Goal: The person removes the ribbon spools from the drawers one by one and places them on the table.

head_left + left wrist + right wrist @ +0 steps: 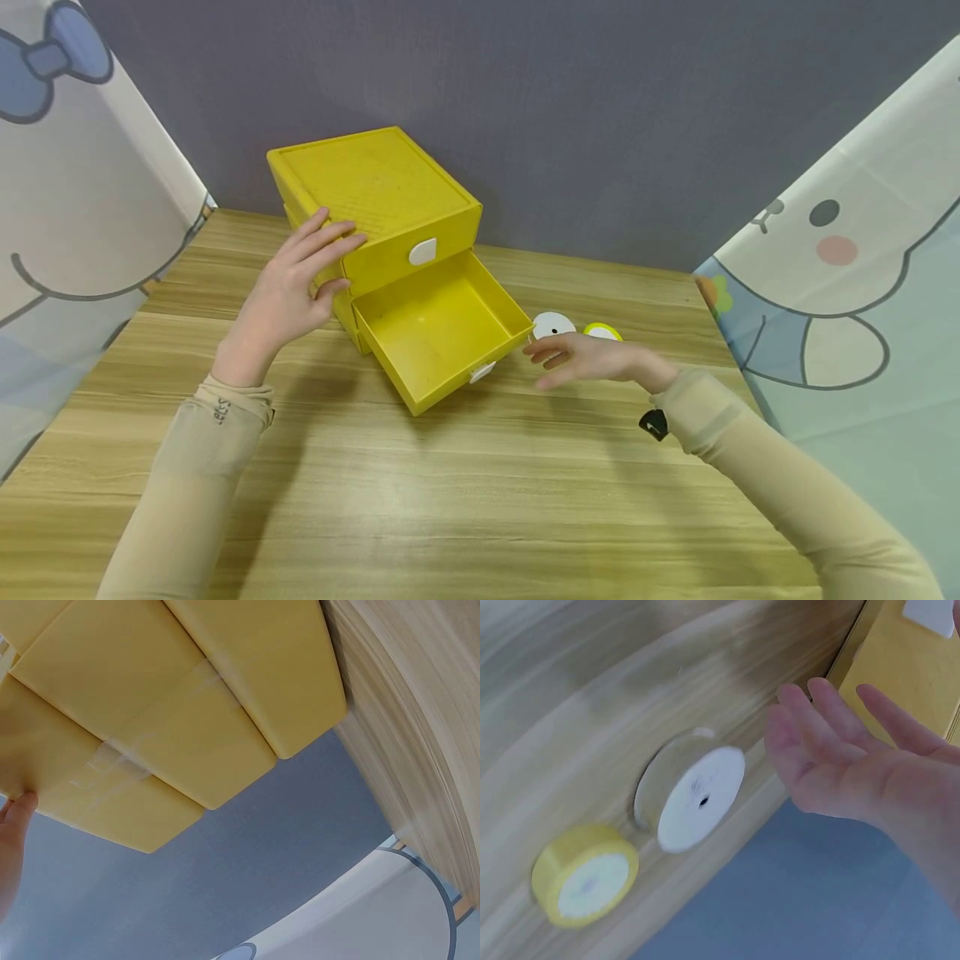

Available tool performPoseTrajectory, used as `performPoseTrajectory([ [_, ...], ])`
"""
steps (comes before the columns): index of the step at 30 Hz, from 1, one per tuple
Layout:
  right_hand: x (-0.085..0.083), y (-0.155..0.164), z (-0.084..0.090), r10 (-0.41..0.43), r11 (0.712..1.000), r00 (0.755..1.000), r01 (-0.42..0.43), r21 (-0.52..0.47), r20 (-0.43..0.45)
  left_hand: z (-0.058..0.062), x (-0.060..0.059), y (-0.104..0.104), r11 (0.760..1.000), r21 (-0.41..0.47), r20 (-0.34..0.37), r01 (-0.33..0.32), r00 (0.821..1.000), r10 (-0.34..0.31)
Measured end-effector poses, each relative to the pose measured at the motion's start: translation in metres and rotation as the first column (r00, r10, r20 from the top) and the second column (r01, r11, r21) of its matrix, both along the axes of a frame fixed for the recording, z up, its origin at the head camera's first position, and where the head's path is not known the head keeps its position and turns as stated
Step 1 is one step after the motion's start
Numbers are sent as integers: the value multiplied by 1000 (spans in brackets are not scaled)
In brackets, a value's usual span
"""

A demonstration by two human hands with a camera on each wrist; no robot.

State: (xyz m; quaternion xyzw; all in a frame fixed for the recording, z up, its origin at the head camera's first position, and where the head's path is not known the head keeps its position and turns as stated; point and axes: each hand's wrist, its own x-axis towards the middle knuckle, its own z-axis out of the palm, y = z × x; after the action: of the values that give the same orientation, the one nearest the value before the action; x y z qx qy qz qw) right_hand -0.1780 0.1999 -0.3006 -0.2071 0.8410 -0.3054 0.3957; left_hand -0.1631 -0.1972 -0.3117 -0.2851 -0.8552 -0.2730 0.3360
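A yellow drawer cabinet (375, 183) stands on the table, a lower drawer (442, 333) pulled out and its inside bare. Over the cabinet's left top edge lie the extended fingers of my left hand (288, 287), the thumb apart from them. In the left wrist view, fingertips touch the yellow side (135, 697). Just right of the drawer's white handle (482, 372) is my right hand (592, 360), fingers loosely bent with nothing in them. Beside it a white round spool (703, 801) with a small centre hole stands on the table, partly hidden by the hand in the head view.
A yellow roll with a white face (592, 885) stands next to the spool. The upper drawer, with its own white handle (422, 252), is closed. A grey wall panel (570, 125) rises behind the wooden table (420, 517); printed cloths (847, 250) hang at both sides.
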Motion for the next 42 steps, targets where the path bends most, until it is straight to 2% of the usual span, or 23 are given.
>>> performPoseTrajectory([
  [6, 6, -13, -7, -3, 996, 997, 9, -84, 72, -1, -1, 0, 1000, -1, 1, 4, 1000, -4],
  [15, 13, -35, -21, -89, 994, 983, 99, -52, 158, -1, -2, 0, 1000, 8, -3, 10, 1000, -10],
  [21, 12, -45, -26, -82, 993, 981, 96, -73, 173, -3, -2, 0, 1000, 9, -19, 16, 1000, -15],
  [28, 12, -52, -31, -110, 986, 973, 132, -98, 203, -2, -3, 0, 1000, 14, -28, 23, 999, -23],
  [42, 15, -62, -35, -164, 980, 973, 180, -86, 163, -1, -2, -1, 1000, 8, -11, 16, 1000, -16],
])
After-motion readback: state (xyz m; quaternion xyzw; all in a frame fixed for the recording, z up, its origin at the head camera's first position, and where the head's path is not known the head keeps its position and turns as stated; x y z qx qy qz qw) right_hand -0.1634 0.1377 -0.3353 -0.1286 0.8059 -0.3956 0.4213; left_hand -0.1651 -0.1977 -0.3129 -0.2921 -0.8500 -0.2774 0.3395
